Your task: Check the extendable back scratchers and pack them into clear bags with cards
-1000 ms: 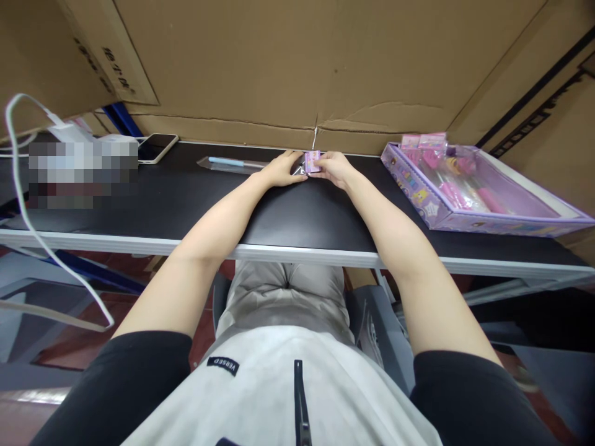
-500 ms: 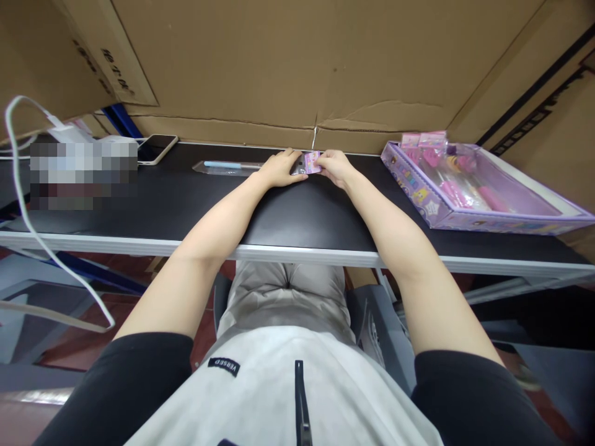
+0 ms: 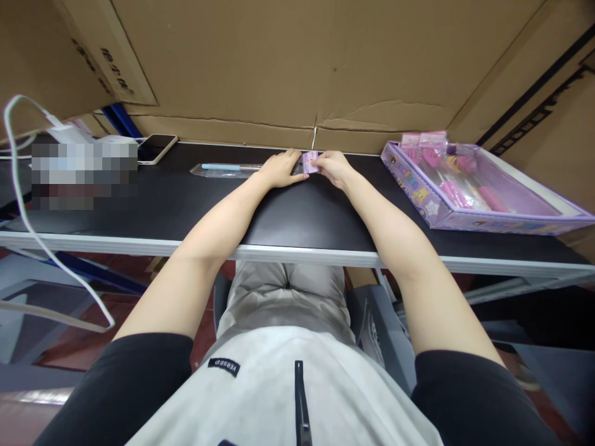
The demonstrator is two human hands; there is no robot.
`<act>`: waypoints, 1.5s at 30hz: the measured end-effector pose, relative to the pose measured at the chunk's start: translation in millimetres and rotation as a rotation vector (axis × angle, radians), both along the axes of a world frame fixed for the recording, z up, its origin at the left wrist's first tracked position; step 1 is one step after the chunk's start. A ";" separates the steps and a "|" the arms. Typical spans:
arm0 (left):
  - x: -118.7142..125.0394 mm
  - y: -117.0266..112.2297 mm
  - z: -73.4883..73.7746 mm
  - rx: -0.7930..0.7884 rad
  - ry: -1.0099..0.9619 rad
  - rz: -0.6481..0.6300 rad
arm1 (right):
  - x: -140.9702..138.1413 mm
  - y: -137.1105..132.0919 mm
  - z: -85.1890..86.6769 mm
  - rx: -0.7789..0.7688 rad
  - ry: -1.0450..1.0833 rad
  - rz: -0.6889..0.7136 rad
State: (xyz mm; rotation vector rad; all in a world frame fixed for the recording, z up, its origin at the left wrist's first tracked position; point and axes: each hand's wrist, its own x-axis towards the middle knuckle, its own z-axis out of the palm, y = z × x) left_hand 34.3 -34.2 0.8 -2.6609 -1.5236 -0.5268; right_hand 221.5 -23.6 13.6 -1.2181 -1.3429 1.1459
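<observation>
Both my hands meet at the far middle of the black table [image 3: 288, 210]. My left hand [image 3: 280, 169] lies on the right end of a long clear plastic sleeve [image 3: 227, 168] with a light blue pen inside, fingers curled and pressing it down. My right hand [image 3: 333, 167] pinches a small pink and purple card [image 3: 309, 161] at the sleeve's end. The card stands between the two hands' fingertips.
A purple toy box [image 3: 465, 186] with pink items lies at the right of the table. A phone [image 3: 157, 147] and a white charger with cable [image 3: 69, 133] sit at the far left. Cardboard [image 3: 297, 68] walls the back edge.
The clear sleeve with the pen has slid slightly to the left. The pink card has tipped a little more upright between the fingers. Both arms stay in place.
</observation>
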 end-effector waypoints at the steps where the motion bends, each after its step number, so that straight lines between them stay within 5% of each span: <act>1: 0.4 -0.5 0.2 -0.001 0.005 0.003 | -0.1 -2.0 1.2 -0.008 0.002 0.017; 13: -3.2 9.5 -5.1 0.009 -0.059 -0.081 | -0.3 -24.0 14.3 -0.144 0.023 0.086; 45: -4.0 11.7 -6.4 0.017 -0.176 -0.208 | -4.7 -26.8 17.0 -0.106 0.016 0.033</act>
